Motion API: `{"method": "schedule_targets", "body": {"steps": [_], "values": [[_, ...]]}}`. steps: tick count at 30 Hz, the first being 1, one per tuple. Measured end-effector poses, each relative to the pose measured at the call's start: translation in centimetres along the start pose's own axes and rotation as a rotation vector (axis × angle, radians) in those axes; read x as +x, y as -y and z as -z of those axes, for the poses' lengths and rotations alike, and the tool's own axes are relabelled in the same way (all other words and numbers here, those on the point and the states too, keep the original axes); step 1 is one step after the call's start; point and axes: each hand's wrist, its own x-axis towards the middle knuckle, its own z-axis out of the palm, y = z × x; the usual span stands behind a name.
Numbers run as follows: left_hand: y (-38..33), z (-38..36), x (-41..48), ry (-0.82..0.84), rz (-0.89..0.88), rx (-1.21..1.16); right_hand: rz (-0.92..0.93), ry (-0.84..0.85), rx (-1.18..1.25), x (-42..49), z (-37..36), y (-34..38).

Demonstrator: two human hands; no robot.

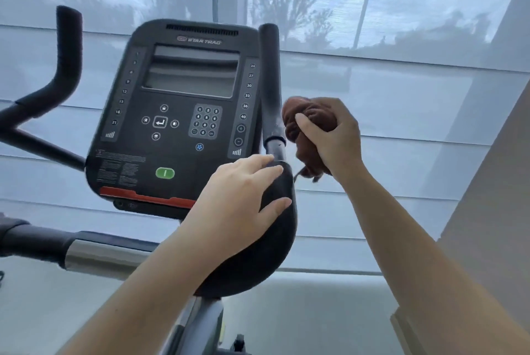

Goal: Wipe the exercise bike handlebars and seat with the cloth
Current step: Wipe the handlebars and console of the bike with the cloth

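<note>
Nearest, low centre, the left hand (243,205) is laid open over a dark rounded pad (269,240) — nothing is gripped there. Just beyond, right of centre, the right hand (332,136) is closed tight around the bunched brown cloth (304,122), held just beside the right handlebar (271,82). A loose wad could be swept onto the console (183,113) — its green button (165,173) could be pressed by accident. Counted: two hands, one cloth, two upright handlebars, the second at upper left (68,47), one console
</note>
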Motion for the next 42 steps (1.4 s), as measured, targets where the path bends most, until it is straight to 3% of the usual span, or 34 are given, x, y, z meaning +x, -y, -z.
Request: {"method": "schedule_targets", "body": {"steps": [5, 8, 10, 15, 22, 25, 28, 32, 36, 42], "values": [[0.2, -1.4, 1.1, 0.034, 0.057, 0.034, 0.064, 0.13, -0.009, 6.5, -3.5, -2.0], [0.1, -1.5, 1.2, 0.024, 0.077, 0.035, -0.074, 0.15, 0.175, 5.6, -4.5, -3.2], [0.2, -1.4, 1.3, 0.037, 0.096, 0.019, -0.055, 0.193, 0.21, 3.0, -3.4, -3.6], [0.2, -1.2, 1.5, 0.055, 0.083, -0.002, 0.133, 0.306, 0.066, 0.3, -2.0, -3.1], [-0.1, -1.6, 0.8, -0.007, 0.084, 0.002, 0.103, 0.141, -0.102, 7.3, -5.2, -1.5], [0.1, -1.7, 0.7, -0.02, 0.076, -0.023, 0.085, 0.286, -0.118, 5.8, -3.7, -1.8], [0.4, -1.8, 0.7, -0.041, 0.07, -0.032, 0.205, 0.503, -0.118, 2.4, -1.3, -1.1], [0.5, -1.8, 0.7, -0.057, 0.06, -0.034, 0.289, 0.451, -0.188, 1.3, -2.0, -0.2], [0.5, -1.8, 0.6, -0.058, 0.057, -0.03, 0.291, 0.357, -0.415, 5.3, -5.0, 1.1], [0.4, -1.7, 0.4, -0.071, 0.056, -0.051, 0.329, 0.605, -0.536, 4.5, -4.3, 2.1]]}}
